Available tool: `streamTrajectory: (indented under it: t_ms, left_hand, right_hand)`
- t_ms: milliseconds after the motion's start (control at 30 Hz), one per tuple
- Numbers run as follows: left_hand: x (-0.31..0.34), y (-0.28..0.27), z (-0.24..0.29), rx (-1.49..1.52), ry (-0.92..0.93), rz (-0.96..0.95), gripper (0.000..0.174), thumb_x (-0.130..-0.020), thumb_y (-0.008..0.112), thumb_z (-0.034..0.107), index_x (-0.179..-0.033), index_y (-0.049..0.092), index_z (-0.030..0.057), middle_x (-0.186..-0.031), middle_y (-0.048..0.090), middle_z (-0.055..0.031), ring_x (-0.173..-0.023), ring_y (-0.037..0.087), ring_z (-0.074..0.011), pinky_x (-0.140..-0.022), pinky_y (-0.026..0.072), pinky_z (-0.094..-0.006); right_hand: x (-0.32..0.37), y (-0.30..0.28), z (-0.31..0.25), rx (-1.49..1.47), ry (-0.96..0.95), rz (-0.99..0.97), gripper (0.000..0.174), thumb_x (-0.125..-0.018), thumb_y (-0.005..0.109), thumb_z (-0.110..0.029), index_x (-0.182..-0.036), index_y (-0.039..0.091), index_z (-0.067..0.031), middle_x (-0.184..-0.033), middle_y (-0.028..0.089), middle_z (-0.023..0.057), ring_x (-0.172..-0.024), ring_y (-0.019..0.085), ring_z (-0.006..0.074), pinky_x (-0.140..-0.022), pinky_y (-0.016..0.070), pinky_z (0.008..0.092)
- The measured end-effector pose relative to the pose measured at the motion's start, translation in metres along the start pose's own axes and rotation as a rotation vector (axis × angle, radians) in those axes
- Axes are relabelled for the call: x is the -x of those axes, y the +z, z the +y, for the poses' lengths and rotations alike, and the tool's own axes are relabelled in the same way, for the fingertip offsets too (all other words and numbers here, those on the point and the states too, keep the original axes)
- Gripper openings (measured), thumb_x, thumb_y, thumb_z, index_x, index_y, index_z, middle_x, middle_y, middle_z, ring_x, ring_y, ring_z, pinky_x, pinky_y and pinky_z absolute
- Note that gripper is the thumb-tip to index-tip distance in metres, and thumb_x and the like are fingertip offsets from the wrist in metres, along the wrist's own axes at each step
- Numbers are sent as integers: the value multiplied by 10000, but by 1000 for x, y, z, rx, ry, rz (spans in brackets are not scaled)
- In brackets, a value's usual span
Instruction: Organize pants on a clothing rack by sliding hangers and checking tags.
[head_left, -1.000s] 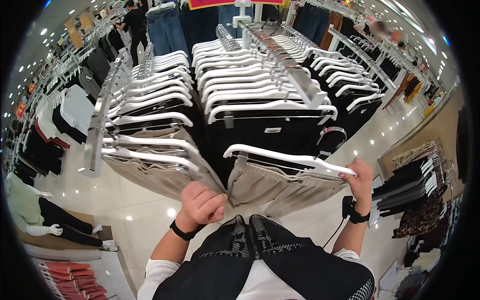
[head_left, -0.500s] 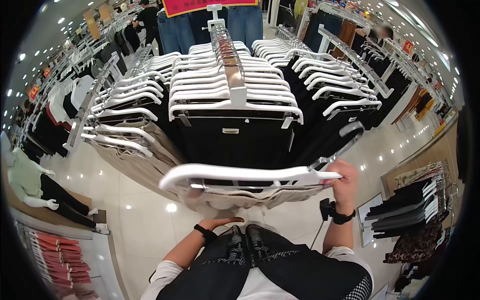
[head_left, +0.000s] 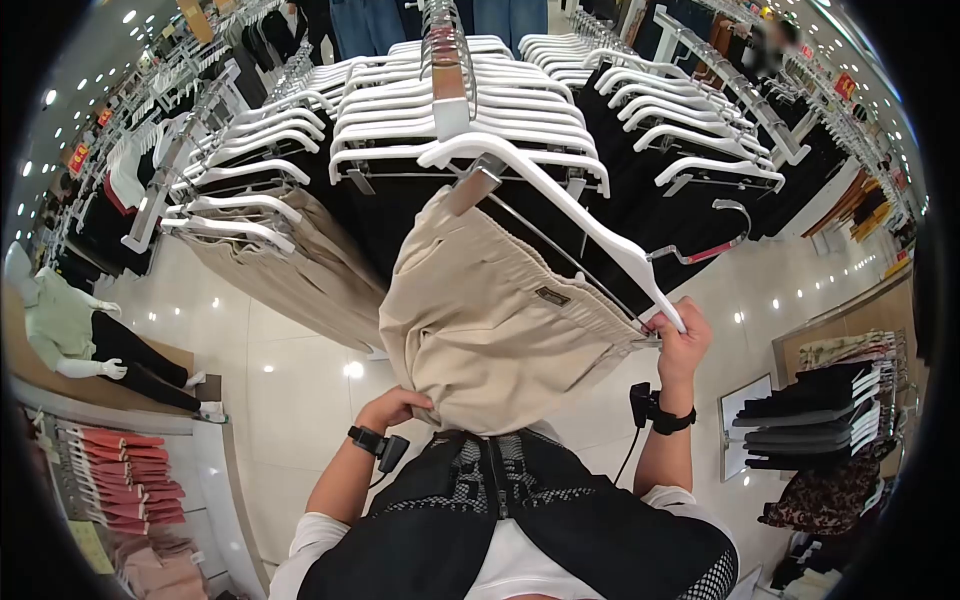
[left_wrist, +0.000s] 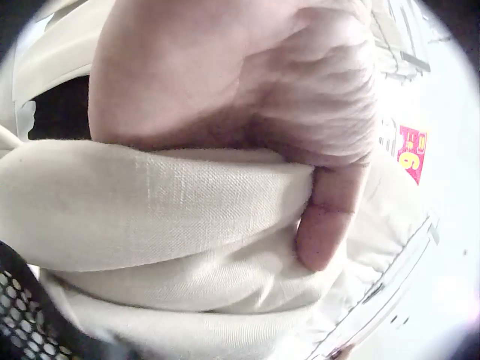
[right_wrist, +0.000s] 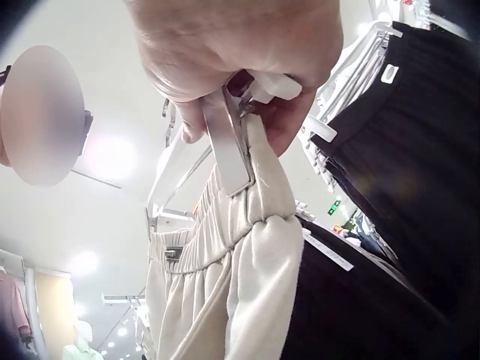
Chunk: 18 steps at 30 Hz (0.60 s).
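Observation:
Beige trousers (head_left: pixel 480 320) with an elastic waistband hang by metal clips from a tilted white hanger (head_left: pixel 570 205). My right hand (head_left: pixel 682 340) grips the hanger's lower right end; in the right wrist view, the hand (right_wrist: pixel 240 45) closes round it beside the clip (right_wrist: pixel 227 142). At the trousers' lower left edge is my left hand (head_left: pixel 395 407). The left wrist view has this hand (left_wrist: pixel 240 82) against folded beige fabric (left_wrist: pixel 165 210), one finger bent over it and the others hidden. The hanger's hook points right, free of any rail.
Just beyond is a rack rail (head_left: pixel 452 115) of white hangers with black trousers. More beige trousers (head_left: pixel 290 255) hang on the left rail. A mannequin (head_left: pixel 70 320) stands far left, and dark garments (head_left: pixel 805 420) hang at right.
The hanger's left end has swung up and away, turning the trousers' waistband and label into view. My left hand has moved from below the trousers to their edge and taken hold of the fabric.

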<state>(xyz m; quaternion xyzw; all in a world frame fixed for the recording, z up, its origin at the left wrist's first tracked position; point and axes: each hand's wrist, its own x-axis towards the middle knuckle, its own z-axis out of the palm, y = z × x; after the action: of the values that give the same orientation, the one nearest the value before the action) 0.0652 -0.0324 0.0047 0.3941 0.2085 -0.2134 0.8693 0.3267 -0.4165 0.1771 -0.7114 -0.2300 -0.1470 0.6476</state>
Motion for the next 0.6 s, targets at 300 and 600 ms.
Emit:
streamTrajectory:
  t_ms: [300, 600]
  left_hand:
    - [20, 20, 15, -96, -6, 108, 535, -869, 738, 37, -1367, 569, -62, -1292, 672, -163, -1154, 681, -298, -1017, 557, -441]
    - [30, -51, -2, 246, 399, 319, 534, -877, 770, 74, -1365, 585, -35, -1265, 694, -127, -1147, 673, -244, -1021, 536, -376]
  right_hand:
    - [2, 27, -7, -136, 89, -17, 83, -818, 790, -22, -792, 715, 4, -722, 575, 31, -618, 577, 112, -547, 438, 253]
    - [12, 65, -50, -249, -66, -706, 128, -670, 835, -62, -697, 712, -41, -657, 651, 32, -570, 588, 155, -526, 403, 292]
